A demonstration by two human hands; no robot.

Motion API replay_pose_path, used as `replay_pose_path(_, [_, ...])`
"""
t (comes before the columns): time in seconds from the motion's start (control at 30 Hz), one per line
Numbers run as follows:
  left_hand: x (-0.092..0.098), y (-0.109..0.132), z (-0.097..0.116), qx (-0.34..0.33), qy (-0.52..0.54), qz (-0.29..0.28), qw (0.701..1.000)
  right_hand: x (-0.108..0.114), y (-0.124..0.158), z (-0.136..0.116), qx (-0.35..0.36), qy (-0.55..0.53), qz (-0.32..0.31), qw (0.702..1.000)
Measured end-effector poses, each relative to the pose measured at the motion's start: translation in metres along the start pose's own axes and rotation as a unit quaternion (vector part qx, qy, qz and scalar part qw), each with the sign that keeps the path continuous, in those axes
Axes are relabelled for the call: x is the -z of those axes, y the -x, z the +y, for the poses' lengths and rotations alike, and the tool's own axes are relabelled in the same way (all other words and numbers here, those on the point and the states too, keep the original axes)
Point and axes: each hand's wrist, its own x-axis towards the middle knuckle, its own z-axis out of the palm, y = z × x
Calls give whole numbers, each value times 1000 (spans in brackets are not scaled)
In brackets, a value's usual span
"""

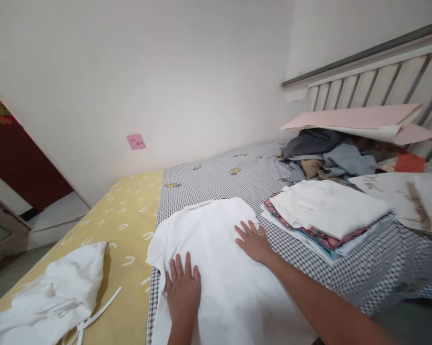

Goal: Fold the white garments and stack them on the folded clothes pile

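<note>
A white garment (219, 268) lies spread flat on the checked bed sheet (216, 182). My left hand (182, 290) rests flat on its near left part, fingers stretched out. My right hand (253, 241) lies flat on its right edge, fingers spread. Neither hand holds anything. To the right of the garment stands a pile of folded clothes (327, 213), white on top with a flowered piece underneath.
A crumpled white cloth with straps (53, 297) lies on the yellow sheet (129, 215) at left. Unfolded grey and tan clothes (327, 155) are heaped by the slatted headboard (377, 81) under pink boards (359, 120). A pink note (135, 141) sticks on the wall.
</note>
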Motion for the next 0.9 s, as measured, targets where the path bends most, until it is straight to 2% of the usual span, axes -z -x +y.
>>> replay_pose_path(0.23, [5,-1,2,14,17,-14,1000,-8,42,14,20,-11,51,998])
replay_pose_path(0.37, [8,0,3,32,33,-28,999,-11,45,15,20,-12,58,998])
replay_pose_path(0.67, [10,1,7,37,31,-9,999,-9,45,13,13,-13,51,999])
replay_pose_path(0.8, [9,4,6,34,40,-3,999,7,48,-7,-30,25,27,999])
replay_pose_path(0.9, [9,7,6,30,59,10,998,15,51,-39,14,41,98,994])
